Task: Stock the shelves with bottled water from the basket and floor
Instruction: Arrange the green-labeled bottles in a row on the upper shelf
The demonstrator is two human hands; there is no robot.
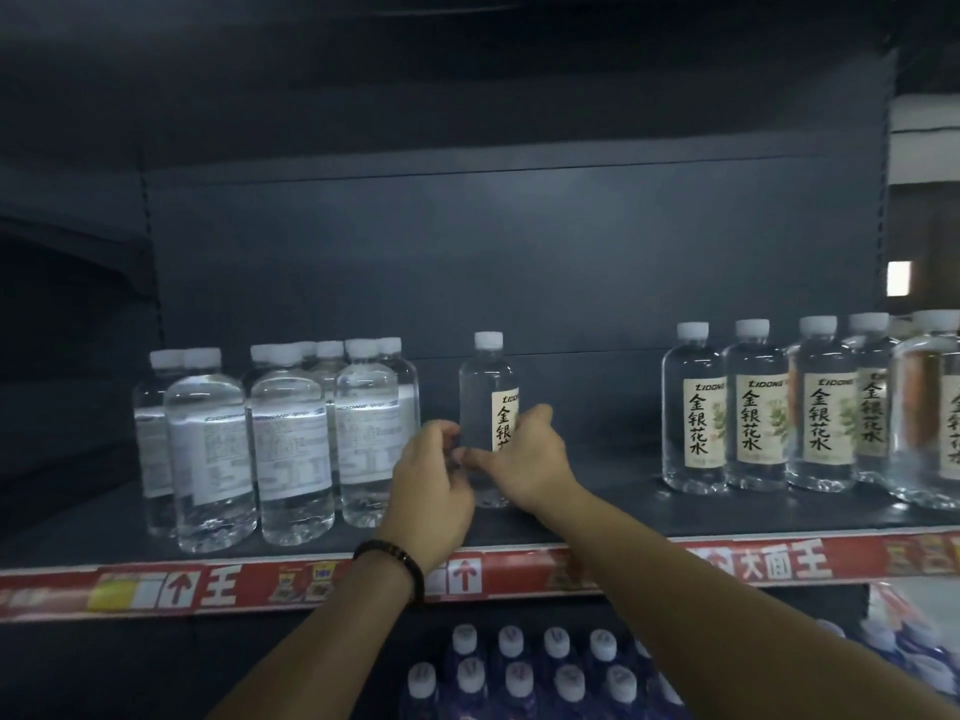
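Grey metal forms the shelf (597, 506), and 1 clear bottle (485, 376) stands upright on it near the middle, apart from the other stock on either side. It has a white cap (489, 340), and its cream label with dark characters is turned partly to the right, so only part of it shows.

Both hands are on this bottle. The left hand (431, 485) has its fingers curled in against the lower left side of the bottle. The right hand (524, 454) wraps its fingers over the labelled right side, with the thumb reaching across the front low down, so the 2 hands meet in front of the bottle's lower half. A dark beaded bracelet (395, 558) sits on the left wrist.

To the left, well apart from the held bottle, a cluster of bottles (291, 439) stands several deep with the white printed backs of their labels facing out. To the right, a row of bottles (758, 407) shows its cream labels to the front; at least 5 are in view, the last one blurred at the picture's edge.

Along the shelf's front edge runs a red price strip (519, 569) with white arrows and characters. Below it, dark blue bottles (535, 667) with white caps stand packed together on the lower level.
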